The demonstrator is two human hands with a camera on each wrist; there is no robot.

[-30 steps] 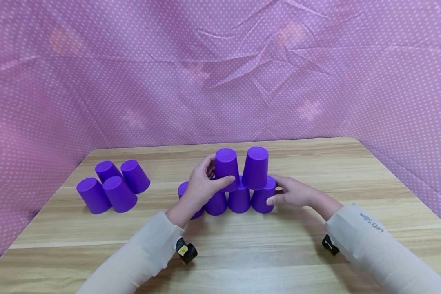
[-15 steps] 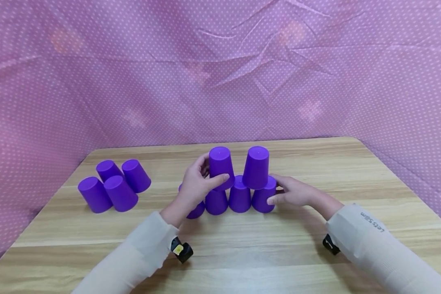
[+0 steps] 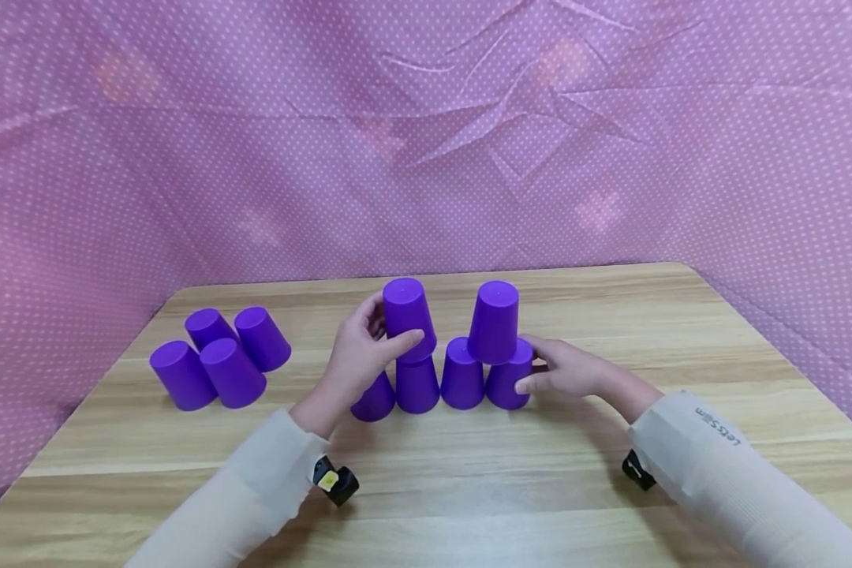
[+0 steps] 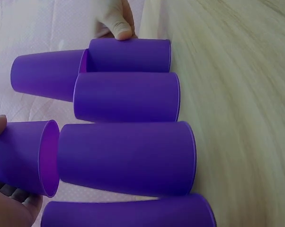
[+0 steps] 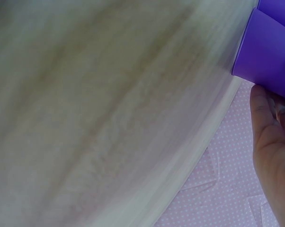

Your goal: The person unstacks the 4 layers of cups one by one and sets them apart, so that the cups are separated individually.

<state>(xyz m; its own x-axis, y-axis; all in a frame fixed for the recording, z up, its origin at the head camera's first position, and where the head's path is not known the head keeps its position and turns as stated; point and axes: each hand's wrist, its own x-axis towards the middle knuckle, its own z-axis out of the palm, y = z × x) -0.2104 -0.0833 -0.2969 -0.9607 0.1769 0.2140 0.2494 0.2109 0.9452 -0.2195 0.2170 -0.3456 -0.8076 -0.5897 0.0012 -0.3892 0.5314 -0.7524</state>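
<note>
My left hand point(image 3: 351, 355) grips an upside-down purple cup point(image 3: 408, 319), thumb in front and fingers behind. In the left wrist view the held cup's rim point(image 4: 48, 158) is just above the base of a row cup point(image 4: 128, 158). That row has several upside-down purple cups side by side; the leftmost cup point(image 3: 374, 401) is partly behind my left hand. Another purple cup point(image 3: 495, 323) rests across the two rightmost ones. My right hand point(image 3: 564, 371) holds the rightmost row cup point(image 3: 506, 388) at its side, the thumb on its front.
Several more upside-down purple cups point(image 3: 233, 375) stand grouped on the left of the wooden table point(image 3: 483, 489). A pink dotted cloth point(image 3: 426, 158) hangs around the back and sides. A small black camera point(image 3: 336, 481) is on the left wrist.
My left hand has moved left with the held cup, from beside the upper right cup to over the second row cup from the left. The right hand has stayed put.
</note>
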